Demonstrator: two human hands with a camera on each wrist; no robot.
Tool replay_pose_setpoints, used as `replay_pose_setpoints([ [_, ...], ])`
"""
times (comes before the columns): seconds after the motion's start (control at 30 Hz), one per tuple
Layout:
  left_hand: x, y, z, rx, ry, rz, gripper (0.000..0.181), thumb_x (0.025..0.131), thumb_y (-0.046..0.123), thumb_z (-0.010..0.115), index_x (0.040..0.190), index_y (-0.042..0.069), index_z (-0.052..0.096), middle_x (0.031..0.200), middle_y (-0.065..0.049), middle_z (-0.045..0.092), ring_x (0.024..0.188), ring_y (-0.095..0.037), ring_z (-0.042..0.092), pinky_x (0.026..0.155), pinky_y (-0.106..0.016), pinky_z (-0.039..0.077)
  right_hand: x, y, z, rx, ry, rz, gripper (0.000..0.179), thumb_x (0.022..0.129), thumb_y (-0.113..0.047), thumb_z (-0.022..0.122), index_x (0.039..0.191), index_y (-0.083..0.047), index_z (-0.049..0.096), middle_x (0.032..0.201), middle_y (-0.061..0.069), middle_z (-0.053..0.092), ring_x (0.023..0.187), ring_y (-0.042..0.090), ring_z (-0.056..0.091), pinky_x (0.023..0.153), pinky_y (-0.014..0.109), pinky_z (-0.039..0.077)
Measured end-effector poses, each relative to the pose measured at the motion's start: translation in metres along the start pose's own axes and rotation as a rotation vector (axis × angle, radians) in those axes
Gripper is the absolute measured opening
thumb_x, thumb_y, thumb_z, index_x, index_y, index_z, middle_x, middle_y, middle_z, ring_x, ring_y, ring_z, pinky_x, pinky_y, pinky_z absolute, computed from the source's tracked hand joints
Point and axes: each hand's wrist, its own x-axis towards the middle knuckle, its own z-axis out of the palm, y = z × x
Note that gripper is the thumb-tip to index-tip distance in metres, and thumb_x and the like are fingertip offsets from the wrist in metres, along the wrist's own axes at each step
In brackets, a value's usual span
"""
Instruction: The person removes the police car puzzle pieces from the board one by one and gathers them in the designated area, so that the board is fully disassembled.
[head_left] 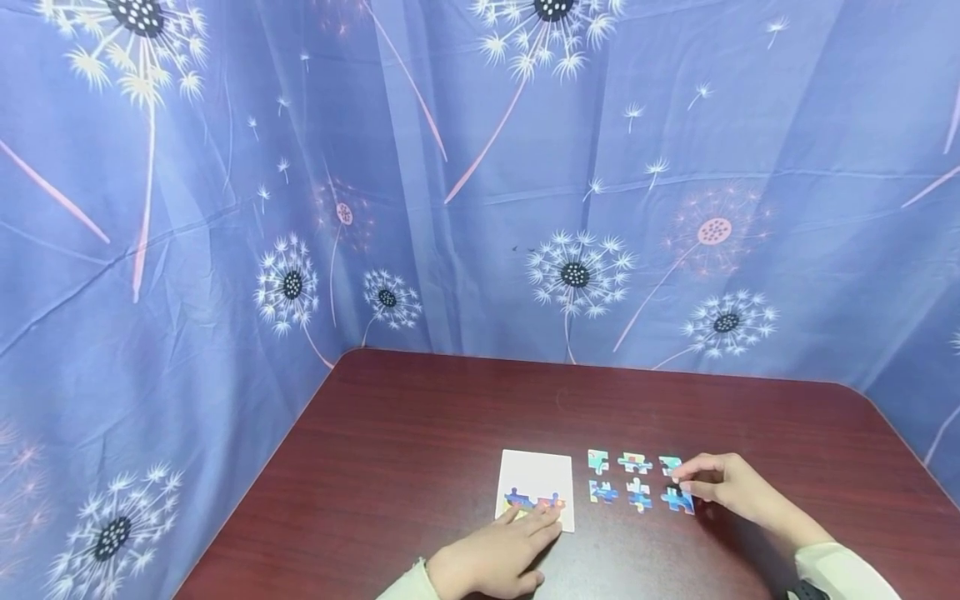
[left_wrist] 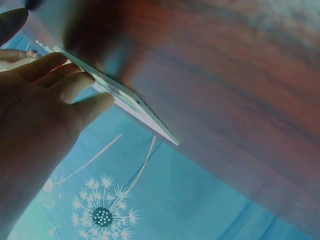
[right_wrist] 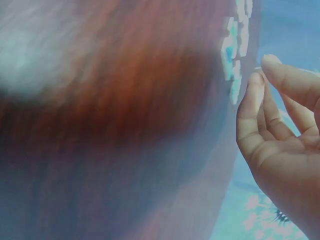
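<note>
Sleeves (head_left: pixel 843 567) in pale cream edge the foreground as I watch from a distance, the left hand (head_left: pixel 498 546) resting with fingers extended on a white board (head_left: pixel 534 468) and the joined pieces (head_left: pixel 516 498) along its lower part. To the right of the board, six loose pieces lie in two rows of three. The right hand (head_left: pixel 738 492) reaches to them from the outer side, thumb and forefinger drawn together at the top-right piece (head_left: pixel 668 463); I cannot tell whether they pinch it. My left wrist view catches what the head view misses: the board side-on, its thin edge showing beneath the fingertips. My right wrist view shows two fingertips nearly meeting, a pale sliver between them that I cannot identify, with the loose pieces seen edge-on nearby. Beyond, the dark red table (head_left: pixel 420 425) runs back to a blue curtain (head_left: pixel 480 275) printed with dandelions.
</note>
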Motion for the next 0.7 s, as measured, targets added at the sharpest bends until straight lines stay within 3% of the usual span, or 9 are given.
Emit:
replay_pose_setpoints([
  [0.3, -0.002, 0.005, -0.008, -0.005, -0.004, 0.024, 0.062, 0.095, 0.033, 0.055, 0.146, 0.001, 0.037, 0.156, -0.011, 0.028, 0.144, -0.02, 0.024, 0.114, -0.028, 0.025, 0.019, -0.023, 0.011, -0.035, 0.006, -0.08, 0.021, 0.091, -0.009, 0.065, 0.105, 0.007, 0.068, 0.101, 0.021, 0.067, 0.07, 0.01, 0.062, 0.058, 0.029, 0.053],
  [0.7, 0.003, 0.01, -0.003, 0.055, -0.02, 0.015, 0.065, 0.096, 0.039, 0.053, 0.145, -0.001, 0.038, 0.155, -0.015, 0.028, 0.143, -0.019, 0.026, 0.112, -0.027, 0.028, 0.064, -0.05, 0.048, -0.017, -0.059, -0.176, 0.019, 0.092, -0.007, 0.063, 0.107, 0.004, 0.069, 0.101, 0.019, 0.068, 0.081, 0.018, 0.066, 0.066, 0.028, 0.055],
])
